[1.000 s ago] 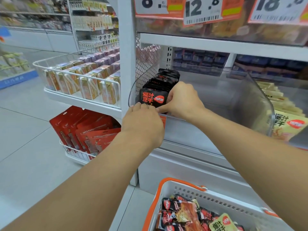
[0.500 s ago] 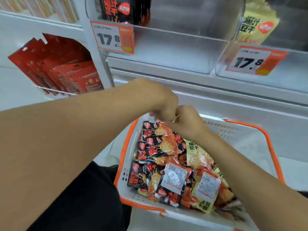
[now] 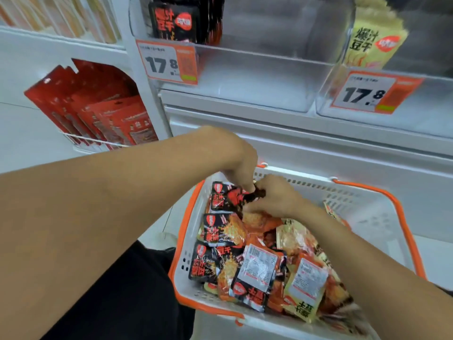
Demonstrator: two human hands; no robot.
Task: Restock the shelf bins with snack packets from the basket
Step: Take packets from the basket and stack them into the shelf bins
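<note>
A white basket with an orange rim (image 3: 382, 217) stands on the floor below the shelf, filled on its left side with several black and yellow snack packets (image 3: 255, 268). At the basket's far left corner my left hand (image 3: 235, 158) and my right hand (image 3: 274, 195) meet over a black packet (image 3: 228, 197), and both pinch its top edge. Above, a clear shelf bin (image 3: 257, 77) holds a row of black packets (image 3: 183, 18) at its left end. The neighbouring bin (image 3: 416, 119) holds yellow packets (image 3: 372, 42).
Orange price tags reading 17.8 (image 3: 169, 62) hang on the bin fronts. Red flat packs (image 3: 98, 114) stand in a wire rack at the left. The white shelf base (image 3: 318, 143) runs behind the basket. My dark-clothed leg (image 3: 137, 290) is beside the basket's left wall.
My hands left the black packets in the shelf bin and came down to the basket. They now pinch a black packet at its far corner. The view tilted downward.
</note>
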